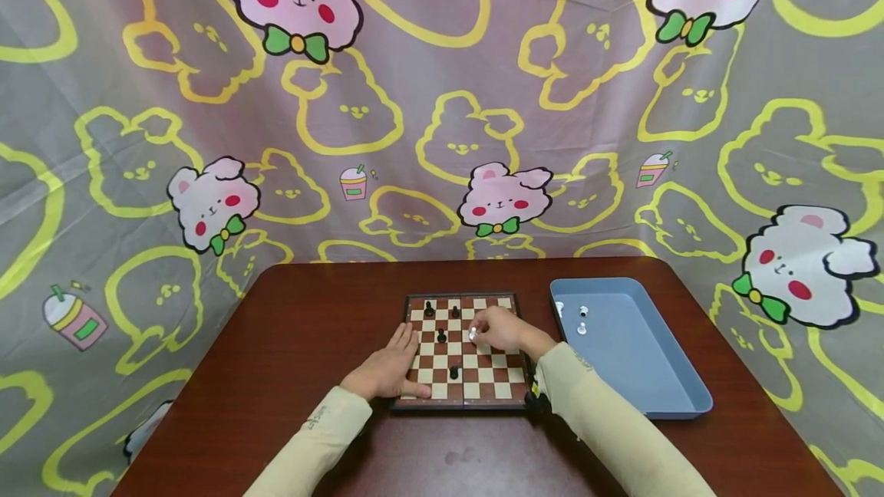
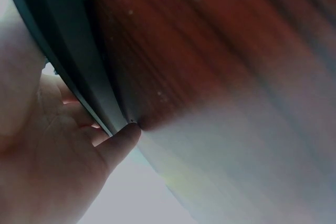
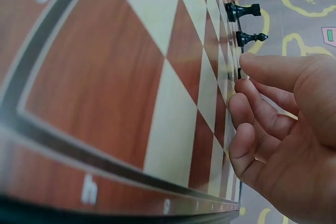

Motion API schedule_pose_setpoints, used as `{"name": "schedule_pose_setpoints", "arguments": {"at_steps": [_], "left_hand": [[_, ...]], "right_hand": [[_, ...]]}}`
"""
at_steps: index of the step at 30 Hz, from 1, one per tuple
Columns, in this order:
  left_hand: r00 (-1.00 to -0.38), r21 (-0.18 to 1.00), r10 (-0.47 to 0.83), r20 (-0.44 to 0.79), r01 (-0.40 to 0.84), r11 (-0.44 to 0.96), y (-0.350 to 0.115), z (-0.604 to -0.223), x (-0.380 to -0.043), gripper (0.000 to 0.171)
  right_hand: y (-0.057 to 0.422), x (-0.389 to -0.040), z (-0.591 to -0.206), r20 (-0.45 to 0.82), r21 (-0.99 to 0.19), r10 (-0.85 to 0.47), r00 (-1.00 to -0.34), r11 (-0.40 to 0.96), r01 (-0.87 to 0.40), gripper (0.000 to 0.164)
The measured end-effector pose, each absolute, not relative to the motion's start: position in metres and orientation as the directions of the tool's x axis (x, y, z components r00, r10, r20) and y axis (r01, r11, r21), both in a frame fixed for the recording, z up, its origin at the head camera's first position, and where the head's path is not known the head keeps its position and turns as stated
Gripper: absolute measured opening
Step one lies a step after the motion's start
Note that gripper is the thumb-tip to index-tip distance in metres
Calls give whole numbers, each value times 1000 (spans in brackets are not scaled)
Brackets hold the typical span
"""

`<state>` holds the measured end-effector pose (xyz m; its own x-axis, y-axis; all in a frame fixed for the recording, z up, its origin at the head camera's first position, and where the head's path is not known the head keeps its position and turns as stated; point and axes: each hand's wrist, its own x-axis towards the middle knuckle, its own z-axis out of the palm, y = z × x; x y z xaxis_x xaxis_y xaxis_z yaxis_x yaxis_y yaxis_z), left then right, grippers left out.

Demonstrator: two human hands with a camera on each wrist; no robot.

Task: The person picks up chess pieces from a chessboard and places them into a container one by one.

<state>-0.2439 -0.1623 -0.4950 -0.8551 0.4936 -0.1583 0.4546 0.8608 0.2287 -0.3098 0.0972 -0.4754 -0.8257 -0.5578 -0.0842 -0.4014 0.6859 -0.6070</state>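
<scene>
A brown-and-cream chessboard (image 1: 493, 390) with a dark rim lies on the table. My left hand (image 1: 390, 363) rests along its left side, fingers extended, thumb reaching onto the front left squares; the left wrist view shows that hand (image 2: 58, 150) against the board's dark edge (image 2: 89, 61). Over the board's right half, my right hand (image 1: 500, 328) pinches a small white chess piece (image 1: 473, 334) at a square. Seen from the right wrist, the fingers of this hand (image 3: 294, 119) cover the piece. Black chess pieces stand on the board, among them a pawn (image 3: 251, 38) and a rook (image 3: 244, 11).
Right of the board, a blue-grey tray (image 1: 642, 351) holds some white pieces (image 1: 582, 328) near its left wall. The reddish-brown table (image 1: 311, 313) ends at a patterned cloth (image 1: 414, 136) behind and at the sides.
</scene>
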Motion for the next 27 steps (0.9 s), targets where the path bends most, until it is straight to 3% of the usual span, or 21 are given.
{"name": "schedule_pose_setpoints", "arguments": {"at_steps": [27], "left_hand": [[-857, 229, 485, -175, 443, 866, -161, -492, -244, 117]], "right_hand": [[142, -315, -445, -32, -625, -504, -863, 684, -376, 12]]}}
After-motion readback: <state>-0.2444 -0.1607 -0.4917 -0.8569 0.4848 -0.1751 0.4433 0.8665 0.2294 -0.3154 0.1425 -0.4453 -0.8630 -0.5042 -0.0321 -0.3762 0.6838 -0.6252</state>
